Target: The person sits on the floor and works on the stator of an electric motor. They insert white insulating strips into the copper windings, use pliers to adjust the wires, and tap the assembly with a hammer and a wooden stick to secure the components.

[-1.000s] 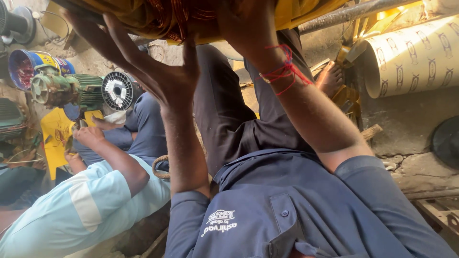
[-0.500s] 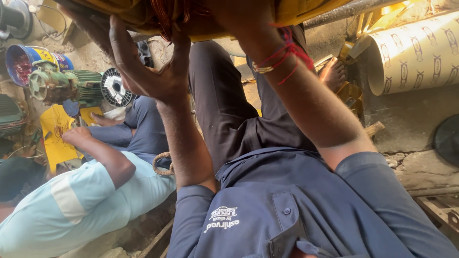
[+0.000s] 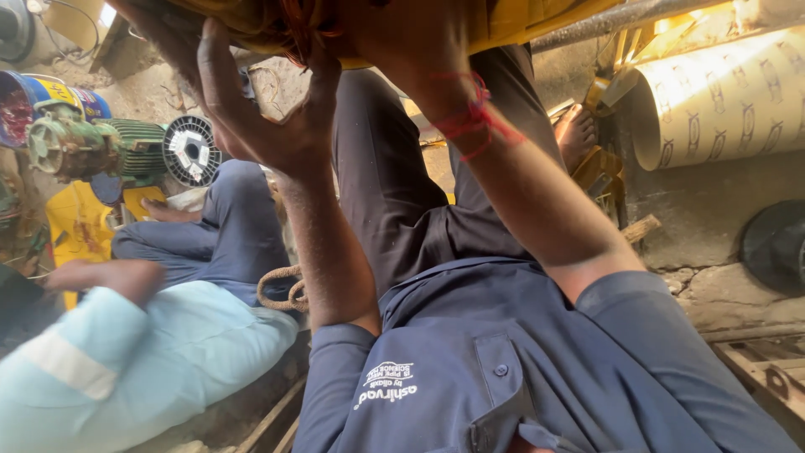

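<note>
Both my arms reach up to a yellow object with reddish wires at the top edge of the view; most of it is cut off. My left hand presses against its underside, with fingers curled up around the wires. My right hand, with a red thread tied on the wrist, grips the yellow object from below. Below the arms I see my navy shirt and dark trousers.
A person in a light blue shirt and navy trousers sits at the left. Behind that person stand a green motor, a round fan cover and a blue bucket. A large cream roll lies at the right.
My hands stay up on the yellow object while the view shifts slightly. The person's arm at the left has dropped lower and toward the left edge.
</note>
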